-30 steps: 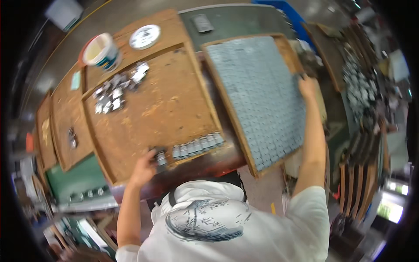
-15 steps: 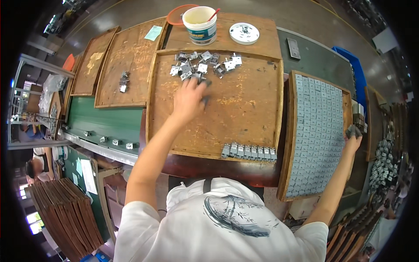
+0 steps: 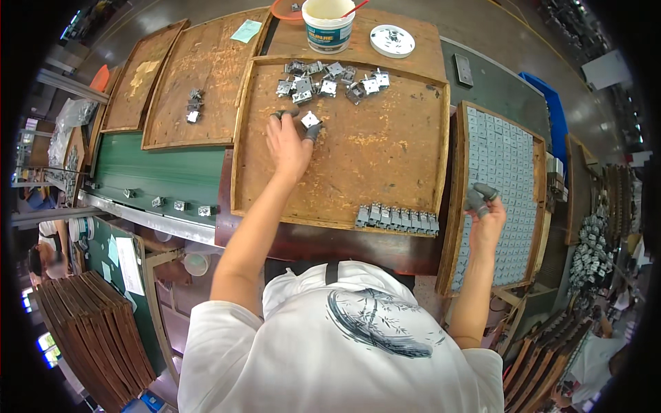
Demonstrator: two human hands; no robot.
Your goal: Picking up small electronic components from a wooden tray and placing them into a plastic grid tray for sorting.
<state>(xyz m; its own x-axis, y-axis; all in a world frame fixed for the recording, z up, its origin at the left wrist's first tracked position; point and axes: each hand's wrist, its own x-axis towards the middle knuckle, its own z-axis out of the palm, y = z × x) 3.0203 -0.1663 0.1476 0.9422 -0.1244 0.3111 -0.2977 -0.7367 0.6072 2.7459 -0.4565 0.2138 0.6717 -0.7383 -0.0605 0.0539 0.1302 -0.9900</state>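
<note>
Here, the left hand (image 3: 289, 148) reaches across a wooden tray (image 3: 413, 162), its capped fingers (image 3: 311, 132) pinched on a small metal piece (image 3: 310, 119). Just beyond those fingers lies a loose heap of metal pieces (image 3: 330, 77); a neat row of pieces (image 3: 397, 218) sits well back toward the person. The right hand (image 3: 485, 217) hovers over a filled grid tray (image 3: 499, 189), fingers (image 3: 476, 199) curled together, whether holding anything cannot be told. A paint tub (image 3: 329, 24) stands past the heap.

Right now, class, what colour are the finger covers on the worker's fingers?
Grey, seen in the head view, on the fingers of both hands.
</note>
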